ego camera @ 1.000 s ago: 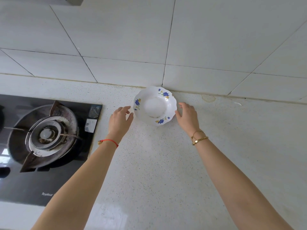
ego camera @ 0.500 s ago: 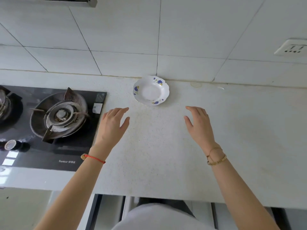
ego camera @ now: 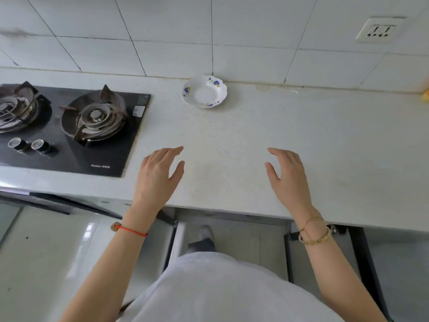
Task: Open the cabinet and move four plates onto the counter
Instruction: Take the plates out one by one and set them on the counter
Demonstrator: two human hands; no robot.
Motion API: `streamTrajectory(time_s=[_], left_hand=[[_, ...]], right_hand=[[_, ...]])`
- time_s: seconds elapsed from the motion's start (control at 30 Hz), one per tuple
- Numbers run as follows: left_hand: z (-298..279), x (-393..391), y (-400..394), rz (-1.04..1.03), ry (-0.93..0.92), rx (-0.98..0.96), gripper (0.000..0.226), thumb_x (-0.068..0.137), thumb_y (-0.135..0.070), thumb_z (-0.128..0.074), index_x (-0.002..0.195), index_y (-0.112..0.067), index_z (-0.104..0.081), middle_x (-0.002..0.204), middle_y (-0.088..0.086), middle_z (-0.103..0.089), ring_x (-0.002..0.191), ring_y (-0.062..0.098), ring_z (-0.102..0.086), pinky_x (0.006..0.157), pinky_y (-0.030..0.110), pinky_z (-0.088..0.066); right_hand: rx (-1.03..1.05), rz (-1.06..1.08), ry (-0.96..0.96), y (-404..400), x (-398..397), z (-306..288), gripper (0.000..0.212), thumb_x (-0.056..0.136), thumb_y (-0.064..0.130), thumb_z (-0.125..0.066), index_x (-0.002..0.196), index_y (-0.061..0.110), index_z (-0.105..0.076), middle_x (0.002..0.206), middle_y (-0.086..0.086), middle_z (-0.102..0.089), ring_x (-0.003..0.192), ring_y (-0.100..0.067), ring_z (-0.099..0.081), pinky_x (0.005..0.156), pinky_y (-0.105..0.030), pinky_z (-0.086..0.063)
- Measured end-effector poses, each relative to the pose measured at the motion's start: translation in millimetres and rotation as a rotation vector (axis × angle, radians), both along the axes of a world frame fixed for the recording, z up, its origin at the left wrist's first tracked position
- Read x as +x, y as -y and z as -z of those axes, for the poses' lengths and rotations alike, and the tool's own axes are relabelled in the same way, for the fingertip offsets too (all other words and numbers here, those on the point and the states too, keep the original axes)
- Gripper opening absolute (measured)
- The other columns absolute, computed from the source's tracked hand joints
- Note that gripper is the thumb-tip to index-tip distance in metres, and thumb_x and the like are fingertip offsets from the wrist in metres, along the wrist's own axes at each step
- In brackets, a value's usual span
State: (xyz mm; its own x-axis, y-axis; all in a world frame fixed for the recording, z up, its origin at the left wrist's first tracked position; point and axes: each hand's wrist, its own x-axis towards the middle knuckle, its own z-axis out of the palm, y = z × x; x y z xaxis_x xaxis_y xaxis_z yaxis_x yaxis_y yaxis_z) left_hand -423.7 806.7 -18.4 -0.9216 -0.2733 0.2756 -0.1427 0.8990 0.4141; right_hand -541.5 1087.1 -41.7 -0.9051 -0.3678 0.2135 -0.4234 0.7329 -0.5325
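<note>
I am pulling both hands back from the flowered plate, which a second ago lay between my fingertips and is now sitting alone on the counter, well beyond them by the tiled wall; the left hand and right hand are hovering with fingers loosely spread, holding nothing; so one plate looks delivered (three seemingly left to fetch); the open cabinet is lying under my wrists, its shelves and remaining plates hidden beneath the counter edge and my torso.

White tiled wall, wall socket, gas hob.
</note>
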Motion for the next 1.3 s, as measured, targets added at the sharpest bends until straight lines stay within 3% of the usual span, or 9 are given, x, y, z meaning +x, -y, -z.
streamTrajectory(time_s=[0.37,0.6,1.03,1.3], left_hand=[[5.3,143.8,-146.5,-0.127,-0.016,0.100,0.034,0.095,-0.021,-0.056,0.128,-0.015,-0.059,0.116,0.000,-0.066,0.108,0.020,-0.059,0.099,0.041,-0.044],[10.7,230.9,-193.1,-0.176,0.051,0.098,0.033,0.094,-0.018,-0.056,0.126,-0.013,-0.061,0.113,0.002,-0.067,0.108,0.021,-0.060,0.099,0.038,-0.043],[19.6,328.8,-176.7,-0.214,0.032,0.131,0.030,0.093,-0.015,-0.057,0.122,-0.011,-0.063,0.111,0.006,-0.068,0.104,0.025,-0.063,0.094,0.045,-0.049],[48.3,342.0,-136.8,-0.211,0.061,0.129,0.030,0.094,-0.016,-0.056,0.123,-0.010,-0.062,0.115,0.007,-0.068,0.108,0.025,-0.062,0.096,0.045,-0.049]], right_hand=[[0.022,-0.122,0.056,-124.1,118.6,1.3,0.036,0.097,0.021,-0.050,0.133,0.013,-0.052,0.131,-0.002,-0.057,0.126,-0.018,-0.045,0.108,-0.036,-0.039],[0.039,-0.155,0.075,-164.7,191.0,4.9,0.036,0.097,0.023,-0.051,0.131,0.012,-0.053,0.127,-0.003,-0.059,0.123,-0.019,-0.047,0.108,-0.038,-0.039],[0.028,-0.170,0.081,-139.6,280.0,15.5,0.034,0.096,0.020,-0.053,0.129,0.009,-0.054,0.125,-0.005,-0.061,0.121,-0.022,-0.049,0.105,-0.037,-0.040],[0.020,-0.141,0.100,-105.6,294.1,44.4,0.034,0.096,0.021,-0.053,0.129,0.010,-0.054,0.122,-0.005,-0.061,0.119,-0.021,-0.049,0.103,-0.030,-0.039]])
